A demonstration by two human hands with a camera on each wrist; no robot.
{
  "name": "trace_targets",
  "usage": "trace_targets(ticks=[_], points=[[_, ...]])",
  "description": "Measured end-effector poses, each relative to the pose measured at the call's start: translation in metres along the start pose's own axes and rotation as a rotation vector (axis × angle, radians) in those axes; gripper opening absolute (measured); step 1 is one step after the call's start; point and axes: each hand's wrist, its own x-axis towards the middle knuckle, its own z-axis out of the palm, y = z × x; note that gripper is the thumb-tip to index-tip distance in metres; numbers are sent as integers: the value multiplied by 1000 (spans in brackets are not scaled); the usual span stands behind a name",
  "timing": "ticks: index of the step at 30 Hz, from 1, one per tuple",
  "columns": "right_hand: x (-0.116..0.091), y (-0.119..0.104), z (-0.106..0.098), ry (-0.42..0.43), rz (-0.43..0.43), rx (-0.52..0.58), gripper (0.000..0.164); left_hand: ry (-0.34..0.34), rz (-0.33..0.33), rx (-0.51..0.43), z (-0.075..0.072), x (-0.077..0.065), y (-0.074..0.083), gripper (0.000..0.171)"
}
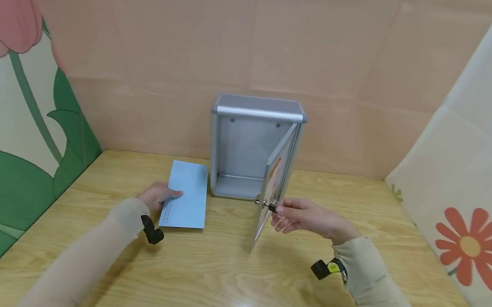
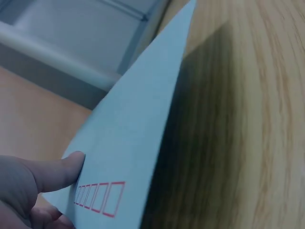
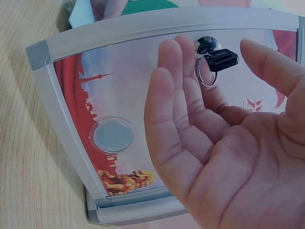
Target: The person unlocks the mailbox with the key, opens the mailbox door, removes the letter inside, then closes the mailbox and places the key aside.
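A light blue envelope [image 1: 188, 192] with a row of small red boxes is pinched by my left hand [image 1: 160, 196], thumb on its face. In the left wrist view the envelope [image 2: 128, 114] stands tilted over the table. A silver-grey metal mailbox [image 1: 260, 105] stands with its door [image 1: 274, 177] swung outward on the right. A black-headed key [image 3: 224, 59] with a metal ring [image 3: 207, 71] sits in the door's lock. Around the key is my right hand [image 3: 224, 138], fingers loosely bent; in the right wrist view the thumb is slightly apart from the key head.
The wood-grain table [image 1: 193, 280] carries the mailbox near its back edge. A plain peach cloth [image 1: 172, 37] hangs behind. Flower-printed sheets border the left and right sides. The door's front has a printed picture and a round window [image 3: 113, 137].
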Motion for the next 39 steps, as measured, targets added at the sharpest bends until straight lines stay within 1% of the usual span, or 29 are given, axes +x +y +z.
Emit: trace_targets(ticks=[2, 6, 11, 14, 19, 20, 24, 25, 28, 30, 32, 33, 34, 35, 36, 37, 38, 39], points=[[0, 0, 0, -1, 1, 1, 43, 15, -15, 29, 1, 1, -1, 67], [1, 0, 0, -4, 3, 4, 44, 50, -37, 121, 1, 7, -4, 69], [1, -1, 1, -8, 6, 14, 41, 63, 38, 269, 1, 11, -6, 62], [1, -1, 1, -10, 6, 16, 40, 76, 90, 442, 2, 9, -3, 64], [1, -2, 0, -12, 5, 15, 37, 89, 140, 784, 7, 2, 7, 77], [1, -2, 0, -13, 5, 15, 37, 90, 139, 841, 9, 1, 9, 80], [1, -2, 0, -17, 1, 17, 38, 111, 117, 1077, 17, -8, 17, 81], [1, -2, 0, -17, 2, 17, 39, 118, 109, 1128, 18, -10, 19, 79], [1, -2, 1, -18, 6, 17, 39, 136, 97, 1238, 22, -16, 23, 72], [1, -2, 1, -17, 10, 16, 40, 146, 119, 1280, 23, -18, 27, 61], [1, -2, 2, -16, 15, 15, 38, 194, 176, 1281, 24, -20, 33, 49], [2, -2, 2, -16, 16, 17, 38, 241, 225, 1257, 24, -20, 36, 44], [2, -2, 2, -16, 15, 20, 37, 297, 286, 1207, 24, -20, 40, 39], [2, -2, 2, -14, 14, 24, 36, 352, 356, 1125, 25, -18, 45, 34], [2, -2, 2, -12, 14, 28, 35, 391, 435, 1012, 26, -16, 49, 31], [2, -2, 2, -12, 14, 31, 33, 402, 509, 865, 28, -13, 53, 31], [3, -2, 2, -12, 13, 36, 33, 384, 579, 698, 29, -10, 56, 32], [3, -2, 2, -12, 13, 41, 32, 344, 642, 519, 32, -7, 58, 34]])
